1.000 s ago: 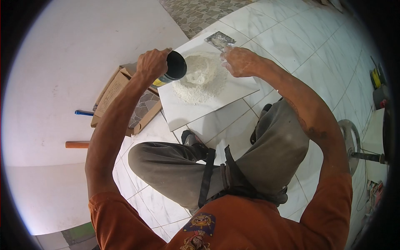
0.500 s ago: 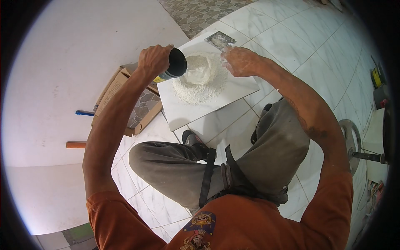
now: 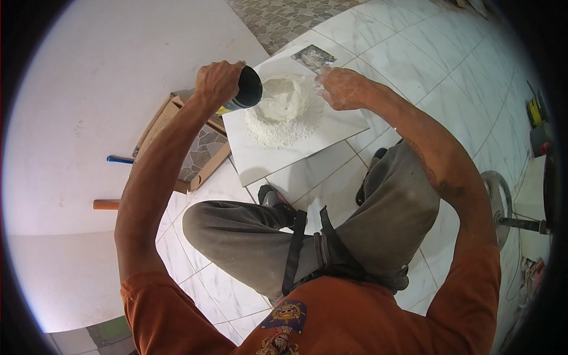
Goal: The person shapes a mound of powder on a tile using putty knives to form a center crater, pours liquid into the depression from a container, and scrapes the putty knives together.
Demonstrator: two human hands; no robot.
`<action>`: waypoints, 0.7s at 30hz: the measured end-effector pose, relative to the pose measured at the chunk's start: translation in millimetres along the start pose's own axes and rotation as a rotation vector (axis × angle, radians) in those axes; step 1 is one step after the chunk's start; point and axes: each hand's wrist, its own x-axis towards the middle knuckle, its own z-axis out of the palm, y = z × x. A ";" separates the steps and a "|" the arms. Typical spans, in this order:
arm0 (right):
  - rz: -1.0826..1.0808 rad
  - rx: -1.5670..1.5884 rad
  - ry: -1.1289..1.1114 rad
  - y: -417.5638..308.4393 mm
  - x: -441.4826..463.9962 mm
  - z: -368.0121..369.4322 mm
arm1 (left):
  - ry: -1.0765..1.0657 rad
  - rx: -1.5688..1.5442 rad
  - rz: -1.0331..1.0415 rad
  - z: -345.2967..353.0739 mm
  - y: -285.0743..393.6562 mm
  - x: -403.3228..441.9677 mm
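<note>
My left hand (image 3: 218,84) is wrapped round a dark container (image 3: 249,89), tilted with its mouth toward a heap of white powder (image 3: 281,130). The heap has a hollow in its middle, where the material looks wet. It lies on a white tile (image 3: 340,124) on the floor. My right hand (image 3: 340,87) is closed on a trowel at the heap's right side. The trowel's flat metal blade (image 3: 313,57), smeared with white, rests near the tile's far edge. Its handle is hidden by my fingers.
An open cardboard box (image 3: 207,171) with patterned tiles stands left, by the white wall (image 3: 89,118). A blue-ended tool (image 3: 120,160) and an orange tube (image 3: 106,205) lie nearby. A round metal base with a rod (image 3: 520,223) is at the right.
My left hand has lifted slightly, moving away from my body, and the container is tipped further. The hollow in the powder looks wetter and fuller. My right hand has hardly moved.
</note>
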 end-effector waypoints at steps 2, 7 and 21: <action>-0.077 0.031 0.193 6.0 1.2 13.8 | -0.001 0.003 -0.005 -0.1 -1.2 0.1; 0.007 -0.002 -0.023 -1.3 0.4 -1.6 | 0.019 0.018 -0.003 0.9 -4.7 0.1; -0.080 0.033 0.237 5.0 -0.9 15.9 | 0.041 0.031 0.009 -0.9 -8.8 0.8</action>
